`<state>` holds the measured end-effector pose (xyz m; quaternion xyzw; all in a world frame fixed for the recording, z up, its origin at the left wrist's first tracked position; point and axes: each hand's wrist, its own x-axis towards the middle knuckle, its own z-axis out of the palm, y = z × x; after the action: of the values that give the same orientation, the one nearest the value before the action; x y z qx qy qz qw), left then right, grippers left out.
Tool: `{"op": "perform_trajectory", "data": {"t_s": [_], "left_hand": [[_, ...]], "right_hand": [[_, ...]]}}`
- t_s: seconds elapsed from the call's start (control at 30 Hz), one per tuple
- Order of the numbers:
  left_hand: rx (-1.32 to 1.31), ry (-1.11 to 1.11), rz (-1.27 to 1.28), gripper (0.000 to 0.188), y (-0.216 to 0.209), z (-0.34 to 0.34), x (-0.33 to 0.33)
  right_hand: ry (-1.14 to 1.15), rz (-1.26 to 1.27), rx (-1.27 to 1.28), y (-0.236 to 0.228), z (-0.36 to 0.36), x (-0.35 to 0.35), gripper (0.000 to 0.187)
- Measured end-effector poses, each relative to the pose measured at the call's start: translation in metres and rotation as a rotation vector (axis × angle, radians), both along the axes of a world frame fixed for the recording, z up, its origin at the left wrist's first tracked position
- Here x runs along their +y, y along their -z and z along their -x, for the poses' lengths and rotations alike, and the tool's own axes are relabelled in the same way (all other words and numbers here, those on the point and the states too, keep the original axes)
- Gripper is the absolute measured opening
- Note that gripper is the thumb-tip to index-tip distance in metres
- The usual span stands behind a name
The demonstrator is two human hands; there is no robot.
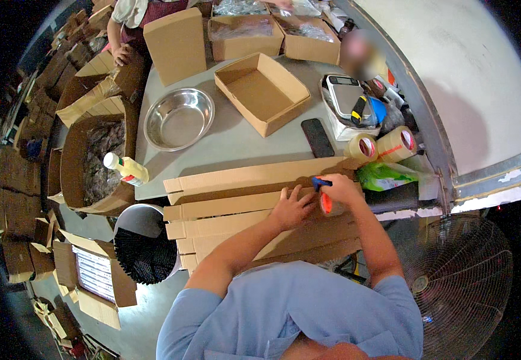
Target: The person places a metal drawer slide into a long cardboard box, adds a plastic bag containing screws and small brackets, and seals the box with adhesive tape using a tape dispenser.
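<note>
In front of me lies a long cardboard box [236,208] with its flaps folded flat, partly overhanging the table's near edge. My left hand [295,207] rests on it with the fingers spread, pressing near the right part of the box and holding nothing. Beside it, my right hand [339,188] is wrapped round a tape dispenser [326,203] with blue and orange-red parts, which is down against the cardboard. My right fingers hide much of the dispenser, and I cannot tell whether tape is stuck down.
A steel bowl [179,119], cardboard tray [263,95], phone [317,137], tape rolls [396,144] and scale [345,96] stand on the table. Left are a bottle [126,169], a bin [146,243] and boxes [95,156]. A co-worker's hand [121,55] is far left; a fan [461,285] stands right.
</note>
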<state>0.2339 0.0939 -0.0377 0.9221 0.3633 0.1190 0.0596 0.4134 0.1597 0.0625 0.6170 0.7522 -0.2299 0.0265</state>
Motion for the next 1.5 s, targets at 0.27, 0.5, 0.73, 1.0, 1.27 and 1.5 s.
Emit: {"op": "perform_trajectory", "data": {"t_s": [0.27, 0.5, 0.73, 1.0, 1.27, 1.5], "left_hand": [[-0.06, -0.073, 0.024, 0.06, 0.007, 0.002, -0.005], [0.037, -0.04, 0.026, 0.058, -0.005, -0.01, 0.002], [-0.037, -0.213, 0.011, 0.077, 0.024, -0.076, 0.016], [0.1, -0.261, 0.189, 0.08, -0.009, -0.024, -0.004], [0.124, -0.223, 0.138, 0.072, -0.014, 0.233, -0.072], [-0.036, -0.259, -0.028, 0.06, -0.002, 0.275, -0.088]], "right_hand": [[0.013, -0.051, 0.159, 0.01, -0.029, -0.139, 0.047], [0.31, 0.032, 0.55, 0.047, -0.048, -0.132, 0.045], [0.923, 0.461, 1.127, 0.091, -0.048, -0.2, 0.037], [0.516, 0.344, 0.888, 0.056, -0.002, -0.212, 0.04], [-0.09, 0.504, 0.524, 0.015, 0.116, -0.16, 0.036], [-0.039, -0.218, 0.41, -0.011, 0.271, -0.077, 0.035]]}}
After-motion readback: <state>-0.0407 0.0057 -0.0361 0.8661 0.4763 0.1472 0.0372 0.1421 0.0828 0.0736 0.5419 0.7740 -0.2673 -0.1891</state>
